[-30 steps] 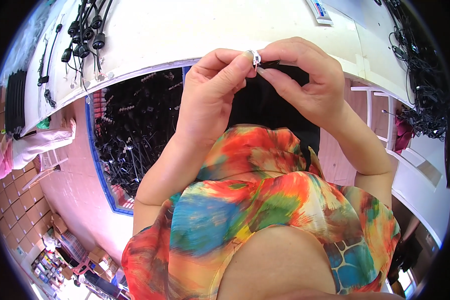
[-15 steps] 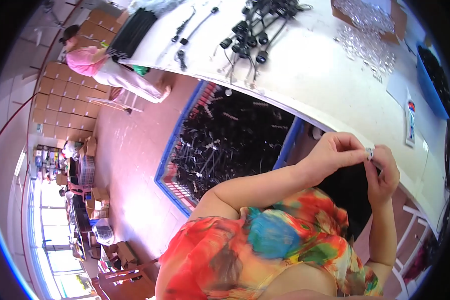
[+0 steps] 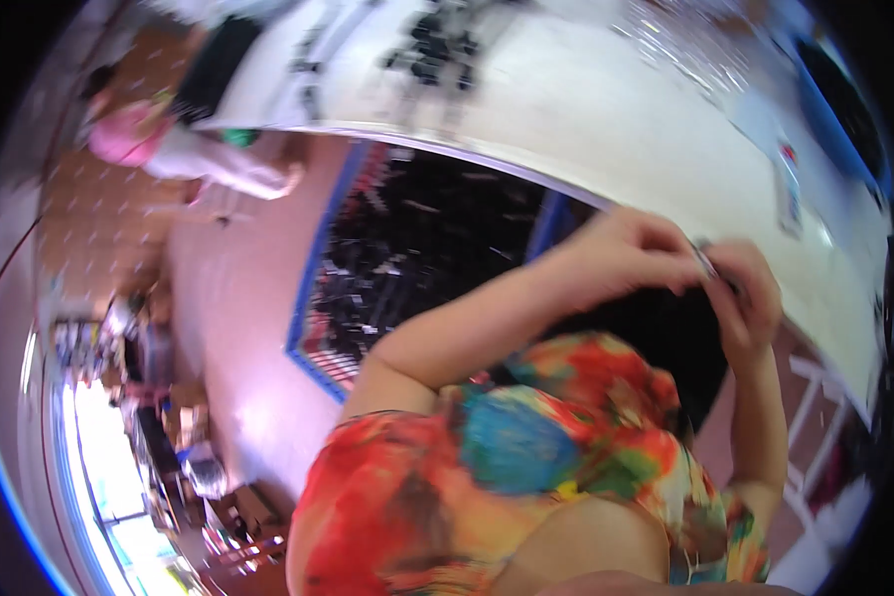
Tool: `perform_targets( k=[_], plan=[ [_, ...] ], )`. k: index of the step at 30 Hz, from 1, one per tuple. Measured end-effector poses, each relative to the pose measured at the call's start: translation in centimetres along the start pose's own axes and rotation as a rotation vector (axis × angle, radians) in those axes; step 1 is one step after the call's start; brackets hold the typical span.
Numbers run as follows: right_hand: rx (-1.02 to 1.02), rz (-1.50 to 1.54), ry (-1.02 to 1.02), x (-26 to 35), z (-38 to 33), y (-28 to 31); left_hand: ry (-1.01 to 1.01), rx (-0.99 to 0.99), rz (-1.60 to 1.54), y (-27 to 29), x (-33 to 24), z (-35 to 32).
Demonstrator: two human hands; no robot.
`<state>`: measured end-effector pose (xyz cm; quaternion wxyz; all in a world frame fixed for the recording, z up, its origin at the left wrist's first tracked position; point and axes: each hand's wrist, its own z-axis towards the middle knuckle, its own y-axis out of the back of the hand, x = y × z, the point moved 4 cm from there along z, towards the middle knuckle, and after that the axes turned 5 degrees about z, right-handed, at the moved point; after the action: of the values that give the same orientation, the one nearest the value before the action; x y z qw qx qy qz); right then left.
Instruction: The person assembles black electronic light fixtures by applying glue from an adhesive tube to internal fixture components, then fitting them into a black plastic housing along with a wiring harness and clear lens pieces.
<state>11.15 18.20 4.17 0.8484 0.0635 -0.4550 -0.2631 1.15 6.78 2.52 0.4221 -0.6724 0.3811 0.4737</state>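
My left hand (image 3: 638, 250) and my right hand (image 3: 747, 288) meet just off the table's front edge, fingers pinched. Between the fingertips is a small pale piece (image 3: 703, 260), blurred and mostly covered, so its kind does not show. Both hands grip it. Beyond them is the white table (image 3: 606, 139), with a bunch of black cables with round black ends (image 3: 435, 45) on its far side. Below the table edge, left of my hands, a blue-rimmed crate (image 3: 313, 268) holds a heap of black cable parts (image 3: 417, 248).
Scattered clear small parts (image 3: 680, 45) lie at the table's far right, near a blue bin (image 3: 826, 99) of dark parts and a white tube (image 3: 789, 194). A person in pink (image 3: 129, 134) stands far left beside stacked cartons (image 3: 79, 219). A white stool frame (image 3: 815, 417) is lower right.
The view has shifted and blurred, so the table and crate sit further left and higher. My hands are slightly higher in view, still pinched together around the small piece.
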Motion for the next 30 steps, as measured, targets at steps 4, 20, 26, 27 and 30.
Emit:
perform_targets(
  k=[4, 20, 26, 27, 30],
  plan=[
    [-0.036, 0.054, 0.075, -0.5, 0.5, -0.3, -0.062, -0.149, 0.018, 0.6, -0.4, -1.0],
    [-0.062, -0.095, 0.055, 0.1, -0.7, -0.3, -0.094, -0.075, -0.148, 0.7, 1.4, -0.2],
    [0.002, -0.074, 0.018, -0.3, -0.5, -0.6, -0.077, -0.007, -0.146, 0.9, 1.2, -0.4],
    [0.005, -0.063, 0.012, -0.3, -0.4, -0.6, -0.095, 0.002, -0.11, 0.9, 1.1, -0.4],
    [0.004, -0.028, -0.005, -0.4, -0.3, -0.7, -0.115, 0.008, -0.058, 0.9, 0.7, -0.8]
  ],
)
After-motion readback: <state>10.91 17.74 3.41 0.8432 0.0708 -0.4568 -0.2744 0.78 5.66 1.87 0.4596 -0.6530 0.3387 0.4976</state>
